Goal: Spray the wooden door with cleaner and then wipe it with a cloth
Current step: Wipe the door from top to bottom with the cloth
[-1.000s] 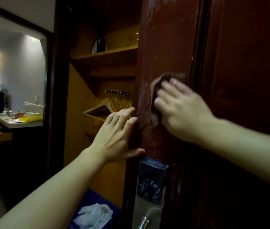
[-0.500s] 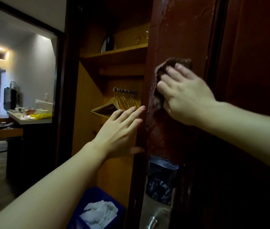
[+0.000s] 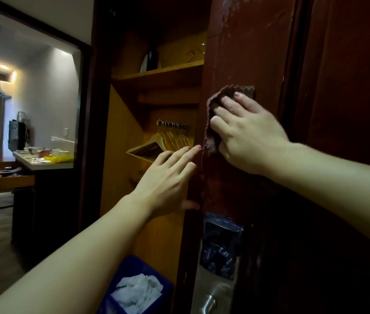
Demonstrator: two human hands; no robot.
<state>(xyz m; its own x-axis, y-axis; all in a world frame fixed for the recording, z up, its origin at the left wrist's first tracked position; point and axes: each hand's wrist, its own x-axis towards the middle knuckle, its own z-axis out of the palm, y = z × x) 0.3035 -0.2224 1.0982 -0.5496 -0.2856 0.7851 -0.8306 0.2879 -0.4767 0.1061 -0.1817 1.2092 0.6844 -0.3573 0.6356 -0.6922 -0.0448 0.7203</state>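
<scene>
A dark red-brown wooden door (image 3: 247, 48) stands ajar, its face streaked with pale smears. My right hand (image 3: 249, 137) presses a brown cloth (image 3: 224, 94) flat against the door near its free edge, fingers spread over it. My left hand (image 3: 168, 180) rests with straight fingers on the door's edge just below and left of the cloth, thumb against the edge. No spray bottle is in view.
An electronic lock with a metal handle (image 3: 215, 275) sits on the door below my hands. Behind the door is an open wardrobe with wooden hangers (image 3: 170, 141) and a shelf (image 3: 159, 71). A blue bin (image 3: 134, 288) with white cloths stands on the floor. A cluttered counter (image 3: 43, 159) lies far left.
My right hand has slid the cloth upward along the door. My left hand stays on the door's edge, shifted slightly up with it.
</scene>
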